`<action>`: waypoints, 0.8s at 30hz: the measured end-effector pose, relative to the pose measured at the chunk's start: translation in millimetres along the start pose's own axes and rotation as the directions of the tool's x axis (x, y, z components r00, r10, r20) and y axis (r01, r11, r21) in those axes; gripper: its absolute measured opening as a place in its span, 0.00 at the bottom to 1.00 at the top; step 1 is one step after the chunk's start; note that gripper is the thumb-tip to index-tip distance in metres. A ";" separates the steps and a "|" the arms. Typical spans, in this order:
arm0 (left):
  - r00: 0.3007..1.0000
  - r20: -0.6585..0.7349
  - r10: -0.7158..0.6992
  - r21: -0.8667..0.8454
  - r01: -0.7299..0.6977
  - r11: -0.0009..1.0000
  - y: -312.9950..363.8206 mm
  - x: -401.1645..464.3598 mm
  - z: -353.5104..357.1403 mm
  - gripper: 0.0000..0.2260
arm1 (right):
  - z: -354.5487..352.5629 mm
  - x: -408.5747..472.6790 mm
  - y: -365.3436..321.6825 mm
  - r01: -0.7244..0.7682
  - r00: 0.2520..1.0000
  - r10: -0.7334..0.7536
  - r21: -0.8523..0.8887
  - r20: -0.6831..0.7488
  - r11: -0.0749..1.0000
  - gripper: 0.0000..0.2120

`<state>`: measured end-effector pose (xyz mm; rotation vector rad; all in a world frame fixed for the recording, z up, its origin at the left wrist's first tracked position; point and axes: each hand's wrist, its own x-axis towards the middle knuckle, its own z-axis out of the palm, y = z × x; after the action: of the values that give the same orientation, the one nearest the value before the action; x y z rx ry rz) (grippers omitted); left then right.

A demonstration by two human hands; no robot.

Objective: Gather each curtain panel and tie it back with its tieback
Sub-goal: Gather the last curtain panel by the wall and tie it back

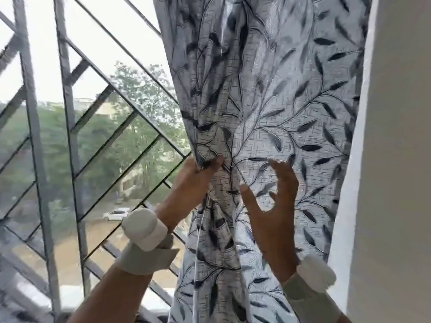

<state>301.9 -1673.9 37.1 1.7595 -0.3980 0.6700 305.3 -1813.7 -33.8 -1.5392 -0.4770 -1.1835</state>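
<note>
Curtain [268,101] first, and it hangs right in front of us, a leaf-printed panel bunched between the window grille [70,141] on our left-hand side and the wall [391,136] beyond our right hand. We have our left hand [198,176] up at the panel's window-side edge, fingers and thumb pinching a fistful of folds, and the cloth draws into a waist right at that grip. Our right hand [270,201] is spread, fingers apart and lightly bent, nothing held; we cannot tell if the fingertips touch the cloth or hang just in front of it. White bands [145,226] sit on both wrists.

So where are we? Gathering is under way on this panel, we judge, but not finished: the fabric to the right of our spread hand lies broad and flat toward the wall, not yet pulled in. No tieback is round the panel, and we see none in either hand. A thin pale cord [198,241] drops below our left hand along the folds; it may be a tieback or a loose thread, too fine to call. Left to do here, as we read it: sweep in the rest, wrap, tie. Any other panel is out of view.
</note>
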 end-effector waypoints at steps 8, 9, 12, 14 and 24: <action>1.000 -0.026 0.001 0.025 0.000 1.000 5.5 -2.3 -0.8 0.03 | 30.3 50.8 -8.3 -0.254 0.966 0.237 0.193 0.108 0.948 0.16; 0.999 -0.039 -0.015 0.045 0.016 0.999 5.8 -3.8 -2.4 0.04 | 33.9 48.2 -9.7 -0.218 0.976 0.210 0.208 0.059 0.953 0.10; 1.000 -0.019 -0.005 0.066 0.006 0.998 6.3 -6.7 -6.0 0.09 | 37.2 39.4 -15.8 -0.066 0.992 0.084 0.180 -0.098 0.981 0.04; 1.000 0.004 -0.030 0.067 0.030 0.997 7.3 -7.2 -11.7 0.10 | 38.3 35.3 -25.0 0.024 0.988 -0.005 0.123 -0.156 0.992 0.03; 0.981 0.192 -0.026 -0.161 0.057 0.985 -4.0 -5.2 -19.5 0.26 | 32.7 36.3 -30.7 -0.452 0.892 0.413 0.351 0.184 0.820 0.22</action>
<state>295.5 -1654.4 34.4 1.6728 -0.5304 0.4275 310.1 -1784.1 15.4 -1.2728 -0.3694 -0.6131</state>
